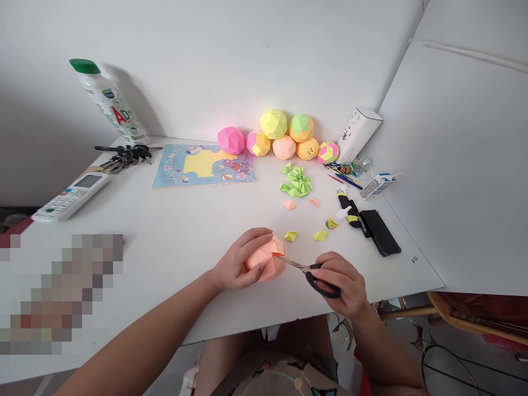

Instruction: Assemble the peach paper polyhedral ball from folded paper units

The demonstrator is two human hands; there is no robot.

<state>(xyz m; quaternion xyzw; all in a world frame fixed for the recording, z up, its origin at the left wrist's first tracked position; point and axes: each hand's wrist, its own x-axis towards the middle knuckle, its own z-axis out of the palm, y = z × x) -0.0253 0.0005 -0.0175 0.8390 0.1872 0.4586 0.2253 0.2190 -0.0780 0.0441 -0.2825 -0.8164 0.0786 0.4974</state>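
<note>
Seeing left hand (238,265) at front of tabletop (173,231) — grip wrapped round orange paper ball (264,264). Right hand (342,281) just beside it, grip clamped on black handles of scissors (307,270) — blade tips touching ball's upper fold. I note yellow folded piece (291,236) just beyond ball, green paper pile (296,181) farther back.

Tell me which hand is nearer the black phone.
Right. The right hand, holding scissors, is just below-left of the phone; the left hand is farther left, cupping the orange paper ball.
</note>
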